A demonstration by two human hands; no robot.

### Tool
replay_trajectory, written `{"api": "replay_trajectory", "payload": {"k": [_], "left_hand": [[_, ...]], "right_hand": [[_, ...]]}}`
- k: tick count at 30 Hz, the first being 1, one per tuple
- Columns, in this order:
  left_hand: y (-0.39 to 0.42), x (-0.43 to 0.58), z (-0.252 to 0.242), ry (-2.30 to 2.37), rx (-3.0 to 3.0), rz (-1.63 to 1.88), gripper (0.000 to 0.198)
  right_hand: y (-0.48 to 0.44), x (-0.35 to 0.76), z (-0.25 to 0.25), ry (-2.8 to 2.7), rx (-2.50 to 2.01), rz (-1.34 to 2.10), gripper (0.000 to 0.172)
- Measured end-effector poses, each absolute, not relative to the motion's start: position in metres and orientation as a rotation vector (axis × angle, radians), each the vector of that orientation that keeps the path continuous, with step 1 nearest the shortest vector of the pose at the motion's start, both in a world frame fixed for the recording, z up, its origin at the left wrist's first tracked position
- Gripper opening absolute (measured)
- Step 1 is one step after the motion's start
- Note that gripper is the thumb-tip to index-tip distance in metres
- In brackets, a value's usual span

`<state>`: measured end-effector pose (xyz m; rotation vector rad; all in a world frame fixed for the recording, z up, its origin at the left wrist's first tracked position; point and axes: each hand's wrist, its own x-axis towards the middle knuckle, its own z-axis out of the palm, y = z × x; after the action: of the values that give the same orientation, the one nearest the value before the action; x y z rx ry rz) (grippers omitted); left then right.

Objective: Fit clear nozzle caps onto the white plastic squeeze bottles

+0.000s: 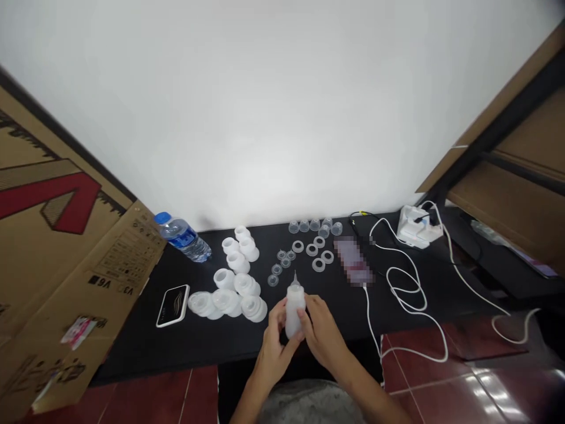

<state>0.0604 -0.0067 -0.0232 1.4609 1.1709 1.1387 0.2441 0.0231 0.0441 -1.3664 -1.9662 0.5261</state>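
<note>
Near the table's front edge I hold a white plastic squeeze bottle with a thin pointed tip on top. My left hand wraps its left side and base, and my right hand closes on it from the right. Beyond the bottle lie several small clear nozzle pieces. Farther back are several translucent rings and a row of clear caps. Several white bottles stand to the left, some with pieces set on their tops.
On the left are a water bottle, a white-rimmed device and a large cardboard box. A blurred-out phone with a white cable lies to the right. A white power strip sits by the wall.
</note>
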Motion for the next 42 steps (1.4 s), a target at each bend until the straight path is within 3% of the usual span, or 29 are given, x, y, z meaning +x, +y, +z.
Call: {"api": "replay_trajectory", "payload": {"k": [4, 10, 15, 21, 25, 27, 31, 34, 42], "left_hand": [[-0.006, 0.059, -0.027, 1.24, 1.448, 1.2, 0.063], [-0.006, 0.059, -0.024, 1.308, 1.529, 1.177, 0.063], [-0.007, 0.06, -0.027, 1.344, 1.529, 1.169, 0.055], [-0.008, 0.06, -0.028, 1.365, 1.509, 1.188, 0.053], [-0.009, 0.061, -0.028, 1.367, 1.493, 1.168, 0.055], [-0.01, 0.062, -0.027, 1.373, 1.501, 1.143, 0.056], [-0.01, 0.061, -0.024, 1.372, 1.548, 1.096, 0.055], [-0.011, 0.06, -0.024, 1.385, 1.551, 1.103, 0.055], [-0.011, 0.056, -0.028, 1.361, 1.585, 1.08, 0.056]], "right_hand": [[0.068, 0.263, 0.059, -2.066, -1.464, 0.382, 0.041], [0.204, 0.304, 0.072, -1.916, -1.897, 0.082, 0.026], [0.246, 0.305, 0.069, -1.884, -1.982, 0.067, 0.021], [0.21, 0.316, 0.077, -1.843, -1.815, 0.077, 0.026], [0.147, 0.306, 0.07, -1.619, -1.263, 0.815, 0.035], [0.114, 0.292, 0.061, -1.507, -1.138, 1.0, 0.037], [0.073, 0.267, 0.052, -1.492, -1.119, 0.942, 0.027], [0.064, 0.261, 0.05, -1.575, -1.127, 0.858, 0.03], [0.05, 0.259, 0.038, -1.672, -1.204, 0.719, 0.076]]}}
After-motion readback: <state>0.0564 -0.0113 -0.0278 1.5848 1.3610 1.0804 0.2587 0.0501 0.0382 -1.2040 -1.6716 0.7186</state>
